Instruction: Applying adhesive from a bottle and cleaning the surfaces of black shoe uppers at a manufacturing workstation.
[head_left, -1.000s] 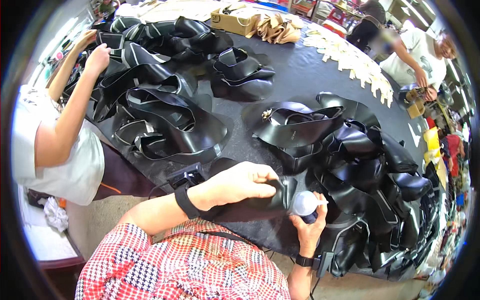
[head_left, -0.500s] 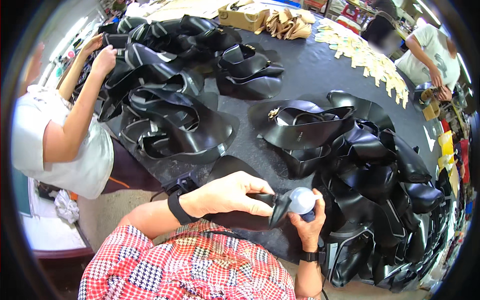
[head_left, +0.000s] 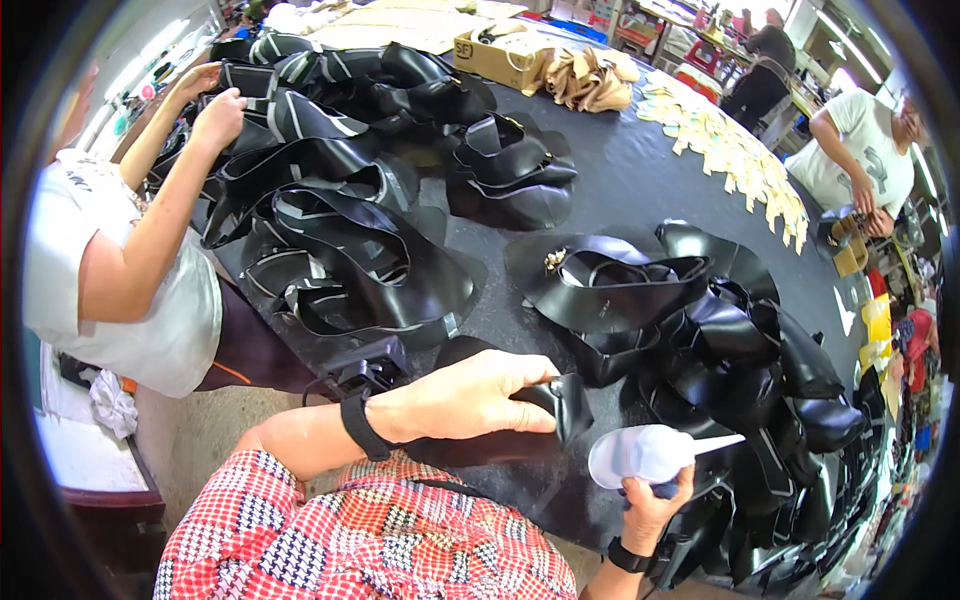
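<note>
Both hands are busy at the near edge of the dark round desk (head_left: 640, 180). With my left hand (head_left: 470, 400) I pinch a folded black rubber strip (head_left: 560, 400), fingers closed over it. To its right, my right hand (head_left: 655, 495) is wrapped around a white plastic squeeze bottle (head_left: 650, 455), its nozzle pointing right toward the heap of black rubber tubes (head_left: 740, 360) beyond.
</note>
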